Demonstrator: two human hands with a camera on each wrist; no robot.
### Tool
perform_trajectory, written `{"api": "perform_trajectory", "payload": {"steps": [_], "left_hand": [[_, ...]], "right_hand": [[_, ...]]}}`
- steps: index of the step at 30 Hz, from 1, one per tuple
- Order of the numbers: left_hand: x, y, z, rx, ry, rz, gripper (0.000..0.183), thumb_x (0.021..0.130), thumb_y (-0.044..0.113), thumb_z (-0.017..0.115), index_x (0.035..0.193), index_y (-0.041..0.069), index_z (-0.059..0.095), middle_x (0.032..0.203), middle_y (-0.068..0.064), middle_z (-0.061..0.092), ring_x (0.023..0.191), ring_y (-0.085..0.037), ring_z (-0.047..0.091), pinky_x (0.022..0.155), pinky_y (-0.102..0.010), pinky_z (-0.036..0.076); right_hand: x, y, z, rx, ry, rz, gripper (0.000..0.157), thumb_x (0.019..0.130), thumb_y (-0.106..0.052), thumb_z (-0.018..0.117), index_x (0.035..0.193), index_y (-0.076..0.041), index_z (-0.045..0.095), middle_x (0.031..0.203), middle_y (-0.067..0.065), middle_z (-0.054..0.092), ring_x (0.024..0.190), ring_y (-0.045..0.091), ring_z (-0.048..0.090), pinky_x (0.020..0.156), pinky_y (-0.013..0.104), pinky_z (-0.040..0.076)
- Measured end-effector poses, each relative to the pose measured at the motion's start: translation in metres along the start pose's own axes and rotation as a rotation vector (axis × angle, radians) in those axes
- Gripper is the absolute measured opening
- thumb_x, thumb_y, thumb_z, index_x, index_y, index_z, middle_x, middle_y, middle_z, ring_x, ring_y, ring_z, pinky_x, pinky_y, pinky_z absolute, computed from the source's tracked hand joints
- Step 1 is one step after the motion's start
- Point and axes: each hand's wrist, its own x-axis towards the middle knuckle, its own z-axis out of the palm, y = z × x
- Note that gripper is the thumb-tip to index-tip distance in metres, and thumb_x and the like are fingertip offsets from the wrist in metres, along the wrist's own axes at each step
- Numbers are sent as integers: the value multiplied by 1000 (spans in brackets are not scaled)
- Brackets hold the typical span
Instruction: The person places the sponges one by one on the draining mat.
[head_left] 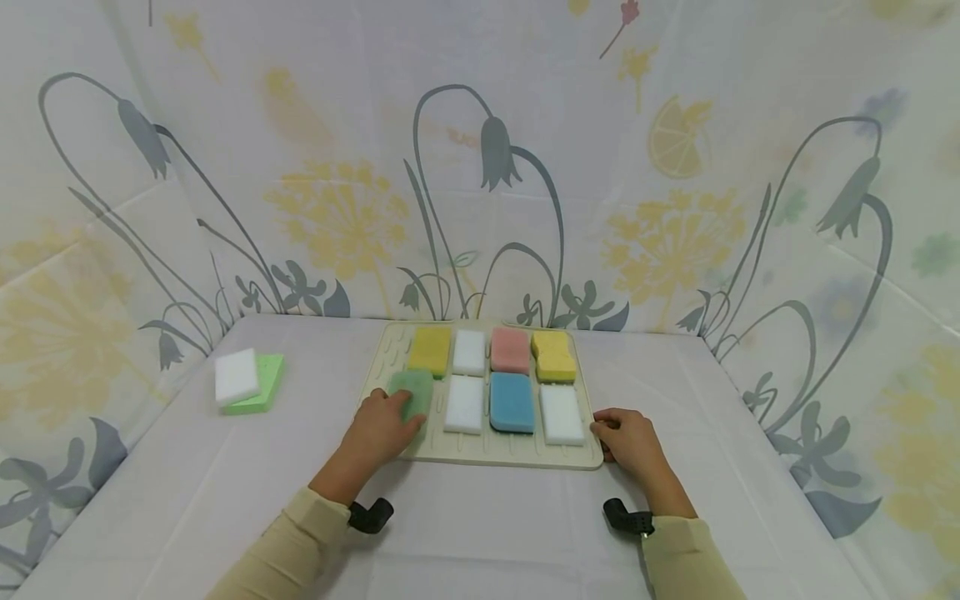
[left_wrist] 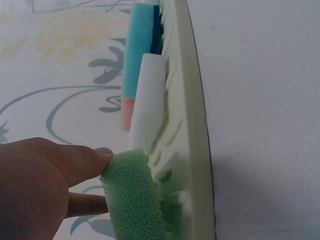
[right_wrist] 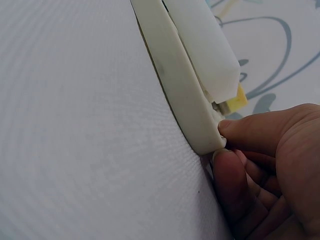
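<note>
A beige ridged tray (head_left: 495,452) lies on the table, bearing two rows of sponges. On the green sponge (head_left: 420,385) at its front left rests my left hand (head_left: 378,429); the left wrist view shows the thumb at the top corner and another finger against the upper face of the porous green sponge (left_wrist: 132,195). My right hand (head_left: 630,437) pinches the tray's front right corner. In the right wrist view the thumb sits above the tray rim (right_wrist: 192,120), with the index finger under it. Beside that hand is a white sponge (head_left: 562,415). The left hand's remaining fingers are partly hidden.
Also on the tray are a blue sponge (head_left: 512,403), a pink sponge (head_left: 510,350), a notched yellow sponge (head_left: 553,358), another yellow one and more white ones. Far left, a white sponge (head_left: 237,377) overlaps a bright green pad (head_left: 268,387). A floral cloth (head_left: 480,242) stands behind.
</note>
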Motion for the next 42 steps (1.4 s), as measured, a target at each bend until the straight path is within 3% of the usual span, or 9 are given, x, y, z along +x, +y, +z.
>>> {"api": "perform_trajectory", "payload": {"steps": [11,18,29,36,42], "left_hand": [[3,10,14,19,7,-7,49,92,37,64,128,4,59,109,-23,55,97,-34,56,80,-46,50],[2,14,15,34,33,11,47,91,37,65,123,4,61,105,-22,54,95,-34,55,76,-47,51],[0,20,16,79,20,13,47,90,39,66,121,4,61,107,-23,53,97,-35,53,73,-47,52],[-1,18,17,82,44,24,48,89,42,66,120,5,61,105,-22,53,94,-33,53,70,-46,52],[1,11,16,87,46,30,57,90,49,62,128,6,58,111,-22,54,98,-34,53,76,-47,52]], "right_hand": [[-1,1,0,7,-3,-2,34,94,-20,61,121,0,64,98,11,70,66,12,62,57,28,54],[-1,-1,0,14,-6,4,34,94,-20,61,122,0,64,97,10,69,67,13,62,57,28,55],[-1,0,0,1,-4,1,34,93,-20,62,121,0,64,95,9,70,65,12,61,56,28,54],[-1,0,1,3,0,3,33,93,-19,62,120,0,65,93,9,69,64,12,61,56,27,54],[0,1,0,4,-5,5,34,94,-21,61,121,-1,64,96,10,69,66,12,61,57,27,54]]}}
